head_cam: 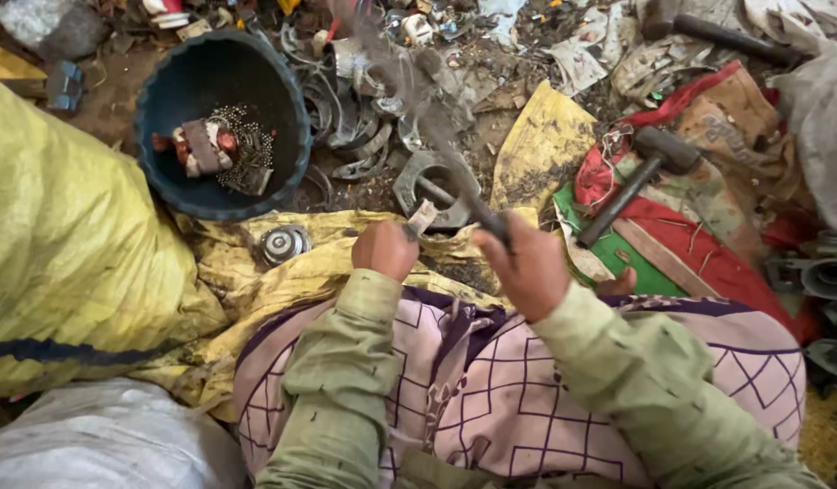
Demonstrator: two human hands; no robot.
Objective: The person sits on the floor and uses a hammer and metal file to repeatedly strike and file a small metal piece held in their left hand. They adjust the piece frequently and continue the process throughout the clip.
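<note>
Hammer (437, 136) raised in right hand (524, 269), left hand (385, 248) fisted on metal piece (422, 217)

Dirt ground (120, 95) carries everything. On it: dark blue tub (221, 122), heap of grey metal scrap rings (373, 118), yellow sacking (541, 145), second hammer (638, 177) on red-green cloth (699, 258), big yellow sack (65, 244), round bearing (284, 243).

The person wore long olive-green sleeves (346, 380), creased at the elbows and snug at the wrists, where both bare hands emerged. Across the lap, toward 6 o'clock, lay a pale pink garment (500, 398) crossed by dark purple grid lines.
</note>
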